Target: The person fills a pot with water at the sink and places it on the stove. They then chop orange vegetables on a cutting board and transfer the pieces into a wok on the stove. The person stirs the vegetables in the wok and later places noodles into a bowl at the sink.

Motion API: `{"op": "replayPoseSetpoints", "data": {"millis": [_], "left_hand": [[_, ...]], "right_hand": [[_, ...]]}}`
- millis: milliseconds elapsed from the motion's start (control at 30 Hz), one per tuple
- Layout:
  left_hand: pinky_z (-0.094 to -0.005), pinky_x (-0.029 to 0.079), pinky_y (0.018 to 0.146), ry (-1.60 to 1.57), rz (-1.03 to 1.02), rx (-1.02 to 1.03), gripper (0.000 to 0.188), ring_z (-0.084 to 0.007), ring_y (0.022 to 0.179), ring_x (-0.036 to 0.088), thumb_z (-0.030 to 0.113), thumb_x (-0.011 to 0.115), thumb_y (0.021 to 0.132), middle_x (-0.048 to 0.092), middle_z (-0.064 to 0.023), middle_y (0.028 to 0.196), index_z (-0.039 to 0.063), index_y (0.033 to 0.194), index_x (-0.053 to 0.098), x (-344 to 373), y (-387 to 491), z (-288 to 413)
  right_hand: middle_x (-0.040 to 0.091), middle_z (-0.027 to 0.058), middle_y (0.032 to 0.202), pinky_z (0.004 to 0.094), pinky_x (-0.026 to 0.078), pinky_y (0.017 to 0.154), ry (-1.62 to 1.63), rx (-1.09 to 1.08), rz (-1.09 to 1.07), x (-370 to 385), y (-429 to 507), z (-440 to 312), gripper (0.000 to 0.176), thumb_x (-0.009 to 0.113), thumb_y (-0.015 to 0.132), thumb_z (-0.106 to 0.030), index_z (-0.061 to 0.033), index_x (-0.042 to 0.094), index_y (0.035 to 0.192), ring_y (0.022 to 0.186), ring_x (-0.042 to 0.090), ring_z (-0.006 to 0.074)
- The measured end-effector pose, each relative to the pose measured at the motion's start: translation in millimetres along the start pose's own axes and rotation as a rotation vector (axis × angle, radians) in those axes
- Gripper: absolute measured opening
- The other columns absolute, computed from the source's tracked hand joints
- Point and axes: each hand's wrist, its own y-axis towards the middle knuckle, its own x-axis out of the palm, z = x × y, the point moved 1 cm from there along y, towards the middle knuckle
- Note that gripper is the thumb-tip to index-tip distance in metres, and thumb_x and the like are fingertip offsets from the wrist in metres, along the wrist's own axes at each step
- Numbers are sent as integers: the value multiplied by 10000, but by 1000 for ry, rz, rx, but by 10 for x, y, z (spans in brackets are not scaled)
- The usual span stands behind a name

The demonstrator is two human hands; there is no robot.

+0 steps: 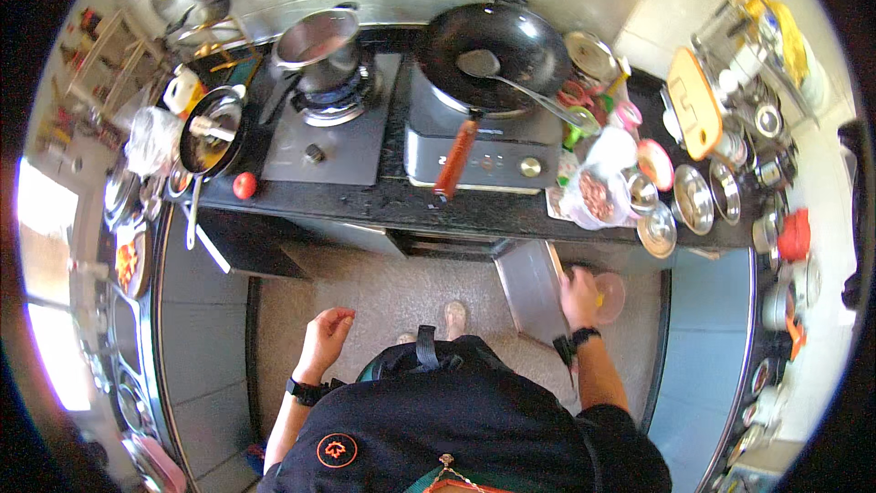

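My left hand [328, 337] hangs over the floor with its fingers curled; it seems to hold nothing. My right hand [580, 298] is at the edge of an open cabinet door [530, 287] below the counter, beside a translucent round container or lid [610, 298] with something yellow on it. Whether the fingers grip the door or the round piece cannot be told. Before me, a black wok [493, 48] with a metal spatula [540, 99] in it stands on an induction cooker [479, 154]. Left of it, a steel pot [318, 48] sits on a gas stove [328, 150].
Another cabinet door [239, 243] stands open at the left. A frying pan [212, 130] has its handle over the counter's edge, near a tomato [244, 185]. Raw meat in a plastic container [595, 198] and steel bowls [692, 198] line the right. The wok's wooden handle [456, 161] points towards me.
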Motion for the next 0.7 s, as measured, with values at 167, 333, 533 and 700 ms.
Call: {"op": "replayPoseSetpoints", "data": {"millis": [167,333,533,700], "left_hand": [[-269,498,754,60,0,95,180,-130,842,627,121,599,912,678,-70,907,-10,1021,656,-229,-262,-248],[-308,513,703,76,-45,137,200,-195,771,654,163,611,889,675,-150,883,30,1021,680,-429,-429,-411],[-302,514,748,74,-79,121,197,-169,828,648,151,607,902,687,-115,907,5,1020,667,-527,-531,-514],[-300,514,741,4,-50,125,193,-173,828,647,149,600,905,674,-115,917,17,1028,669,-455,-533,-454]], "right_hand": [[594,265,1137,479,464,893,27,478,-413,339,-973,561,571,595,822,-449,30,570,1131,1072,569,426],[635,268,1067,449,484,876,-99,435,-744,576,-1191,210,437,583,795,-275,12,569,1124,1050,595,420],[633,289,996,454,481,875,-13,268,-655,808,-1275,-759,498,604,828,-411,60,613,989,989,611,410],[667,190,1001,481,509,802,7,-96,-841,581,-870,-1544,402,520,884,-446,-80,678,942,926,628,398]]}}
